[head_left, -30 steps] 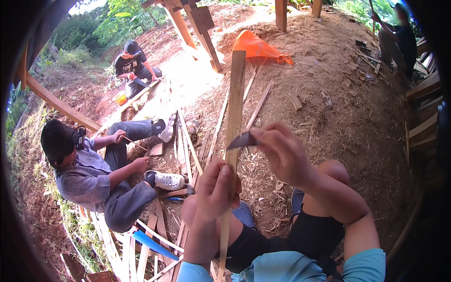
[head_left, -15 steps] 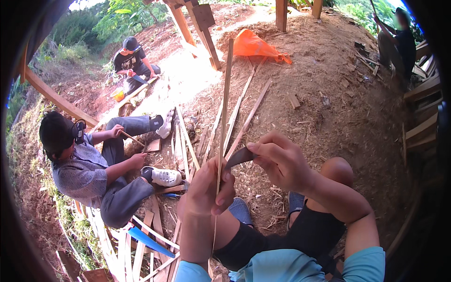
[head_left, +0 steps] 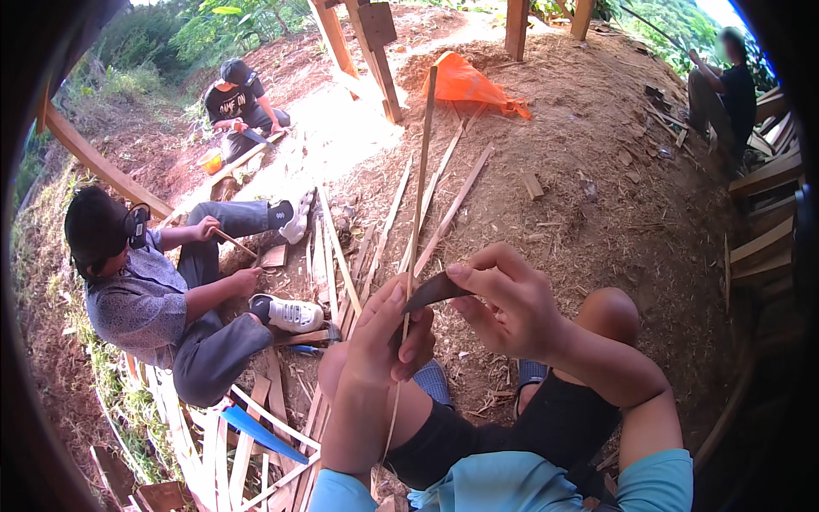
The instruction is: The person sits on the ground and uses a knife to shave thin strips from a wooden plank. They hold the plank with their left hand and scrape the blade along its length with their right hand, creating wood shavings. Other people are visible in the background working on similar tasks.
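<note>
My left hand is closed round a long thin wooden stick, which stands nearly upright before me and runs down past my wrist. A dark, bent flat strip reaches from my left fingers to my right hand. One end of it lies against the stick at my left fingers; whether it wraps right round the stick is hidden. My right thumb and forefinger pinch the other end, with the remaining fingers curled loosely. Whether the strip is sandpaper or something else I cannot make out.
At the left a seated person holds a short stick. Farther back, a kneeling person works with a saw at a board. Wooden strips and a blue tool lie at my left. An orange sheet lies ahead; timber is stacked right.
The strip has shifted slightly left across the stick and its dark part now shows at my left fingers. My left fingers have straightened a little. The stick's top has tipped slightly right.
</note>
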`<state>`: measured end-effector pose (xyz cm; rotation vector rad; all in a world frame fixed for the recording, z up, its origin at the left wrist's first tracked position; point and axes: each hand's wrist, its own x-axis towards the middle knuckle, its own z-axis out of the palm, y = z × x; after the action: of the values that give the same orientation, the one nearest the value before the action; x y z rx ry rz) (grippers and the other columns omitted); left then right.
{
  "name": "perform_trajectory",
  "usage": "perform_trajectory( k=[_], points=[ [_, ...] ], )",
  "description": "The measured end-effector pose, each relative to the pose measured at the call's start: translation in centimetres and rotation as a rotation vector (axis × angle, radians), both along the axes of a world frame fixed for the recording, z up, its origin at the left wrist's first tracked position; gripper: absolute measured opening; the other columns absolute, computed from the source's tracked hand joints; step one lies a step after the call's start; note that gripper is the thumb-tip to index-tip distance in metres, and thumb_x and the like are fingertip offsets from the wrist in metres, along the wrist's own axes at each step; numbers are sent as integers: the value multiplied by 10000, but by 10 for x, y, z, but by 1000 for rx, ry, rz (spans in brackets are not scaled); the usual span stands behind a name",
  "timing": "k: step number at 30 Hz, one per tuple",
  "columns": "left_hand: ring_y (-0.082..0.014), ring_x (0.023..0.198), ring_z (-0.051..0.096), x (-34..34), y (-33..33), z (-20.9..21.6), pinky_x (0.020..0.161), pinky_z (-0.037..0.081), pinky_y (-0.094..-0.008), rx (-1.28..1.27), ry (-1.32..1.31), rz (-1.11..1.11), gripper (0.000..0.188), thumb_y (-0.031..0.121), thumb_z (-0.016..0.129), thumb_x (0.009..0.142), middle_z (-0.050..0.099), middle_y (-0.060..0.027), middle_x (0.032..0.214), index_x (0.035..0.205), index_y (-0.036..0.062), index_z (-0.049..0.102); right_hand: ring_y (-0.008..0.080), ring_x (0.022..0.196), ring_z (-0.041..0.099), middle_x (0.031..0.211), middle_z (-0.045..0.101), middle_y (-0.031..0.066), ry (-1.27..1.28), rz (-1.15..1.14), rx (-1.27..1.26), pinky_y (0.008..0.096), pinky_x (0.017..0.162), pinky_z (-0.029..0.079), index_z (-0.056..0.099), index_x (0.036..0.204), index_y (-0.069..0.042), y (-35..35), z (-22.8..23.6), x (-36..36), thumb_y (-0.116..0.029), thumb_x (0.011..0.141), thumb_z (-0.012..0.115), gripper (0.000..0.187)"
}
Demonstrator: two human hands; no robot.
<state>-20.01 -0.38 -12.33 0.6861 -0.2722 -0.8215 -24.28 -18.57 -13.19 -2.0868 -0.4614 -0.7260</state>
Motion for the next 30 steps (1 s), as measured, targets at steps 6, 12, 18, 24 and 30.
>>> perform_trajectory(
  k=[6, 12, 18, 24, 30],
  points=[
    [-75, 263, 276, 2, -1, -3, 256, 227, -186, 98, 106, 2, 284, 323, 352, 970, 364, -20, 469, 855, 69, 406, 201, 631, 593, 829, 557, 89, -22, 73, 82, 293, 514, 486, 591, 1067, -51, 2, -4, 8, -74, 791, 630, 280],
    [-74, 281, 283, -5, -6, 3, 263, 217, -191, 203, -30, 105, 290, 338, 355, 971, 358, -12, 482, 873, 72, 417, 202, 636, 593, 822, 558, 92, 14, 71, 87, 298, 524, 484, 591, 1069, -45, 3, -3, 6, -56, 796, 622, 274],
    [-81, 292, 295, -11, -9, -1, 270, 230, -198, 143, -12, 96, 270, 328, 364, 970, 354, -10, 496, 881, 81, 422, 201, 636, 588, 813, 557, 95, -39, 64, 132, 294, 524, 475, 597, 1055, -46, 0, -6, 7, -59, 800, 630, 258],
    [-81, 291, 290, -10, -12, -3, 270, 235, -195, 62, -34, 58, 263, 341, 391, 958, 353, -10, 495, 885, 90, 418, 203, 613, 562, 794, 547, 100, -59, 44, 147, 289, 509, 450, 603, 1024, -36, -3, -5, 11, -56, 797, 636, 230],
    [-69, 289, 287, -11, -14, -1, 267, 225, -184, 62, -20, 61, 260, 332, 375, 962, 346, 3, 489, 887, 87, 417, 199, 610, 545, 777, 537, 101, -56, -3, 172, 288, 508, 429, 600, 1003, -26, -2, -3, 13, -54, 795, 642, 215]
  ],
)
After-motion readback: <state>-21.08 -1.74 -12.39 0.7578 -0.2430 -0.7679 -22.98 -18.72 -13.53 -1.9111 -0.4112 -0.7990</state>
